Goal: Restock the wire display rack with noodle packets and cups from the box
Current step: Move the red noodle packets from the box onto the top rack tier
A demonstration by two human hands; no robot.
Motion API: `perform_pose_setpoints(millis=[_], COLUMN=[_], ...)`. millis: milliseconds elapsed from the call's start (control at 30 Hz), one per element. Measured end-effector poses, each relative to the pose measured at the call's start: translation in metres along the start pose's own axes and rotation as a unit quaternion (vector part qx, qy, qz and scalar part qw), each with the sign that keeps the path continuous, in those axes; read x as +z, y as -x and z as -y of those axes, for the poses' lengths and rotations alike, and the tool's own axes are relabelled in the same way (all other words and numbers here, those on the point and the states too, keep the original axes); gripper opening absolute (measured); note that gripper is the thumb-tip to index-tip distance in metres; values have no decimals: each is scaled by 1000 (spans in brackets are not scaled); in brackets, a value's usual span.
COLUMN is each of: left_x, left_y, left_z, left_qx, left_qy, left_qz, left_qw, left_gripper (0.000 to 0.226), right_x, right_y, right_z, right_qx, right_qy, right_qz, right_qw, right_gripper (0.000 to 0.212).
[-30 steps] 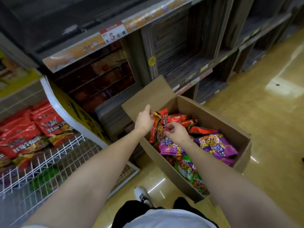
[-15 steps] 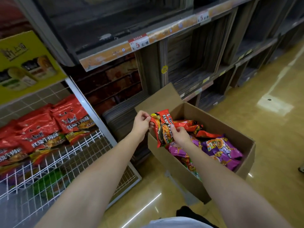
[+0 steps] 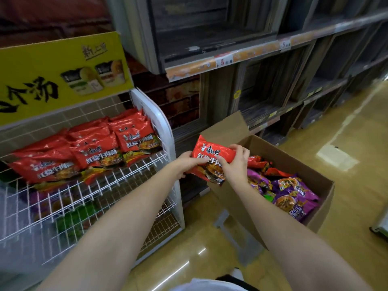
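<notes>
This is a shop, a grocery aisle; long wooden shelves (image 3: 273,66) carry an orange price strip (image 3: 210,65) with a "5" tag; a white wire display rack (image 3: 105,185) under a yellow advertising sign (image 3: 52,76) holds red noodle packets (image 3: 94,152); the floor (image 3: 346,143) is glossy.

The held red packet (image 3: 212,156) reads 康师傅; the shelf's price tag (image 3: 224,62) shows 5.
</notes>
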State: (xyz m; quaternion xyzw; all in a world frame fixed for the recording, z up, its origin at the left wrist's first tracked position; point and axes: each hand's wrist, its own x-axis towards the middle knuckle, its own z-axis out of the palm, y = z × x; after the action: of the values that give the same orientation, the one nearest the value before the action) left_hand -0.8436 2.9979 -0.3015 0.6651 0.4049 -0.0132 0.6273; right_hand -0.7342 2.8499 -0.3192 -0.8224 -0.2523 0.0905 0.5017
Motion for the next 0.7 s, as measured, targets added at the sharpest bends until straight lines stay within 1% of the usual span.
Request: perform_pose_setpoints(millis=[100,200,233,267,333,467,567,633,700], left_x=[-19,-43,-53,-60,-77,-116,-150,-170,-187], left_y=[16,27,32,36,48,69,79,85,91], left_z=[17,40,50,57,70,87,101,111,119], left_qx=[44,71,72,72,78,78,73,68,62], left_qy=[46,95,118,139,159,204,219,243,272], left_qz=[-29,-49,-55,-61,-80,-117,-126,-136,-154], left_qw=[998,992,989,986,981,969,965,958,948], left_gripper=[91,81,78,75,68,56,60,60,62], right_x=[13,35,46,54,75,115,142,160,180], right_y=[20,36,42,47,57,75,81,85,86], right_z=[19,32,36,39,45,70,91,104,115], right_qx=[-8,8,18,29,36,23,11,-12,-30], right_qy=[7,-21,-36,-54,-76,-83,-94,-98,-96], right_qz=[-6,-8,-3,2,32,144,188,205,220], right_qw=[1000,1000,999,998,996,986,978,974,970], right_gripper=[69,90,94,93,83,60,55,55,50])
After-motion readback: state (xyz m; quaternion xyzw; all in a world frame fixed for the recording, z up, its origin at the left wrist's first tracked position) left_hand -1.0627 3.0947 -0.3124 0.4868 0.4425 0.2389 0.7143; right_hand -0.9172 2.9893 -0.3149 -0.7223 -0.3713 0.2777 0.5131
